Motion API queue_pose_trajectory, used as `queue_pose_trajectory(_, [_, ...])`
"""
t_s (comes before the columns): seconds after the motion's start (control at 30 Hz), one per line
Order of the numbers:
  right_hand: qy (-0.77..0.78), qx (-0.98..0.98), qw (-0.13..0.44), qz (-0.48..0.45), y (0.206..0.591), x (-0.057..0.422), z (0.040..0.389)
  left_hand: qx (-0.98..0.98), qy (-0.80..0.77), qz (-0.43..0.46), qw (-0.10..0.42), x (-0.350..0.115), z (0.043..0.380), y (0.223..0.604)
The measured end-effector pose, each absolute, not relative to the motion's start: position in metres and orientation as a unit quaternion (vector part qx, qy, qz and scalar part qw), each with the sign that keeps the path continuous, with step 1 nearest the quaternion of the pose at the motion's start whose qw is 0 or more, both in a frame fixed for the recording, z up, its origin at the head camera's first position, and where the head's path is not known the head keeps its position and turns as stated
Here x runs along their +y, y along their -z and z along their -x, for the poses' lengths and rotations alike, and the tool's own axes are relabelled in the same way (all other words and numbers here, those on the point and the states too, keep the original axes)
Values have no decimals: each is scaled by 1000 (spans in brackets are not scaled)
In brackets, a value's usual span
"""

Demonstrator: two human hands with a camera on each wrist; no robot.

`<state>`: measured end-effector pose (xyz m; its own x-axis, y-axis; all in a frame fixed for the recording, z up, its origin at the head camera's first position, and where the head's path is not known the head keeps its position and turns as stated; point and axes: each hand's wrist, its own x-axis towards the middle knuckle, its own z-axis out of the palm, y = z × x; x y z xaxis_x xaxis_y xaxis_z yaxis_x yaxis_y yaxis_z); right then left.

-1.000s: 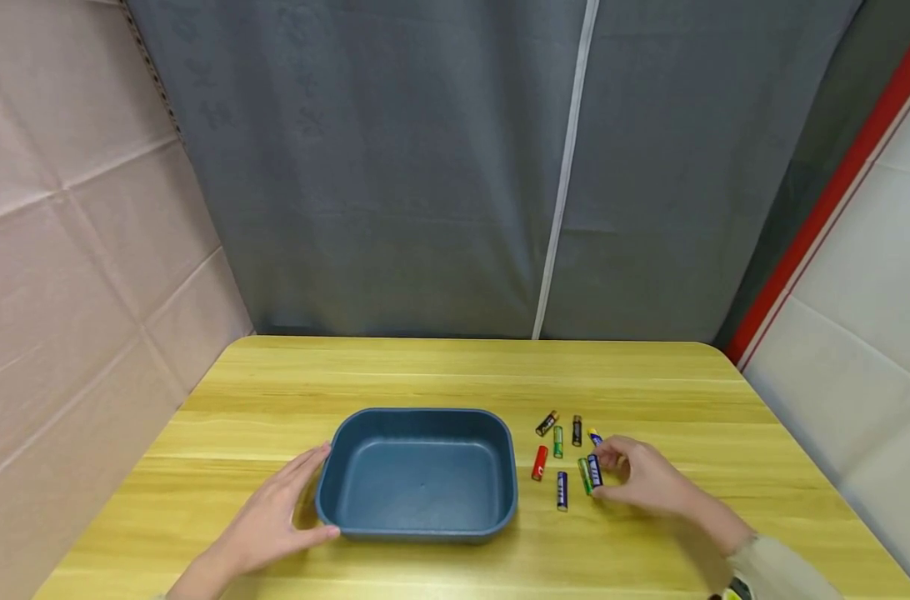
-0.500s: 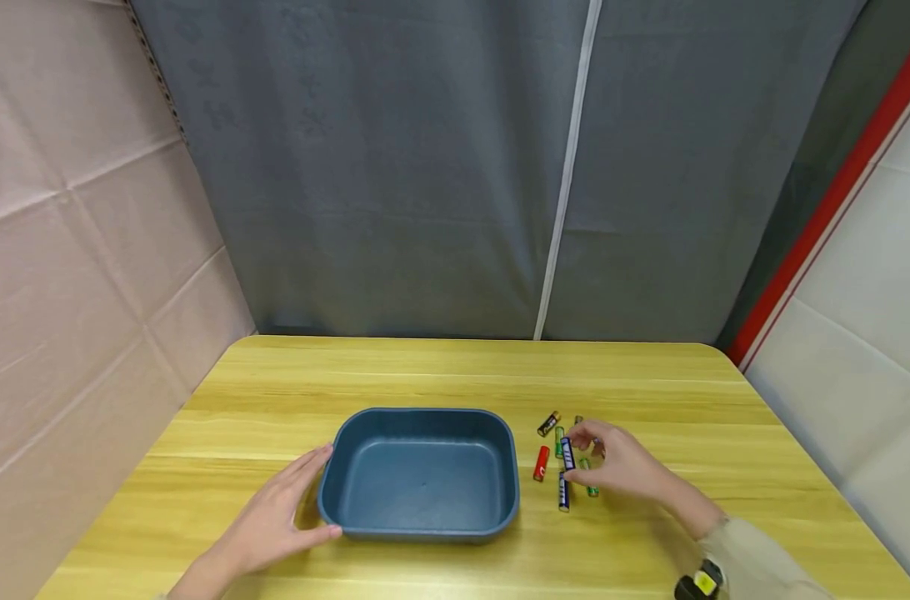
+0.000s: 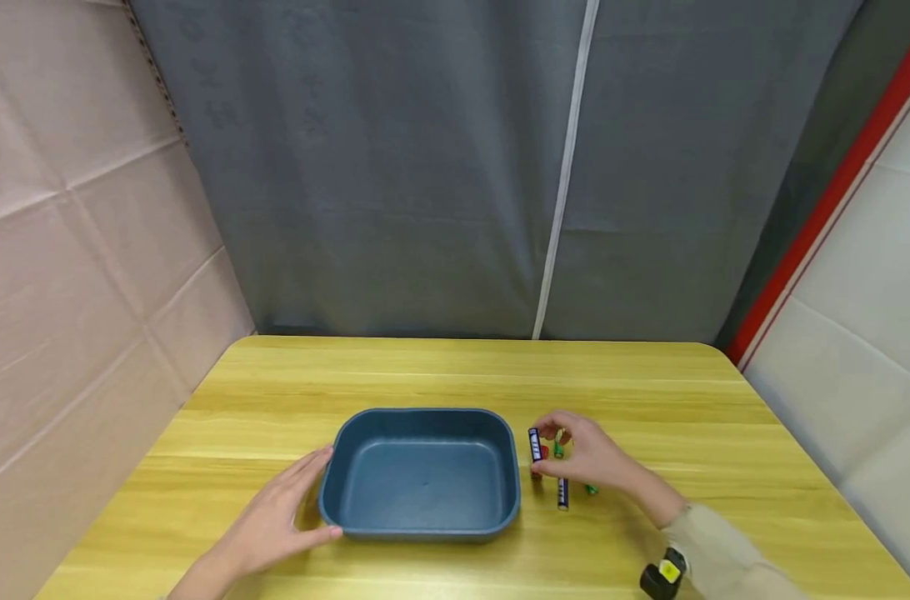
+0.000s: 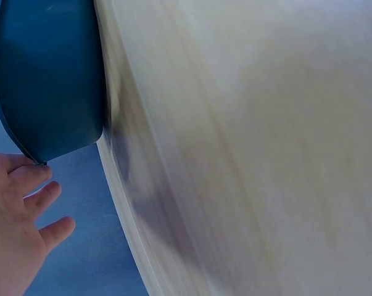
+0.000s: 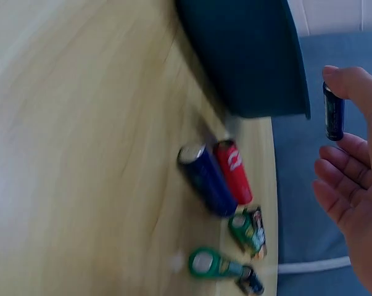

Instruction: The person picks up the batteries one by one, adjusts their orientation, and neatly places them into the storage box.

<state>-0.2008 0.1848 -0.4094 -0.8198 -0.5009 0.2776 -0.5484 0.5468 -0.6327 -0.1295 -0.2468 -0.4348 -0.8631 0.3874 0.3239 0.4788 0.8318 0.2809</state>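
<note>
My right hand (image 3: 586,454) pinches a dark blue battery (image 3: 535,446) between thumb and fingers, raised above the table just right of the bin. In the right wrist view that battery stands between thumb tip and fingers of the hand (image 5: 361,191). The bin (image 3: 425,532) is dark blue, with rounded corners and a bare inside. Against its left side lies my left hand (image 3: 271,517), fingers extended and thumb at the front-left corner; the left wrist view shows fingertips touching the rim. Another blue battery (image 5: 207,182) and a red battery (image 5: 234,172) lie below the right hand.
Green batteries (image 5: 213,264) and darker ones lie nearby, partly hidden by the right hand in the head view. The wooden table (image 3: 455,367) ends at a grey curtain (image 3: 395,208). Light cloth walls flank both sides. A dark band (image 3: 663,575) sits on the right wrist.
My right hand has lifted the blue battery from the right of the group and carried it left, toward the bin. The left hand and the bin have stayed in place.
</note>
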Motion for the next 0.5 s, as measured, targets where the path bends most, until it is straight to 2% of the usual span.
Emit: queue_pose_trajectory(0.5, [-435,-843,16,-316,395,118,202,-949,183,225,127,-247,127,433])
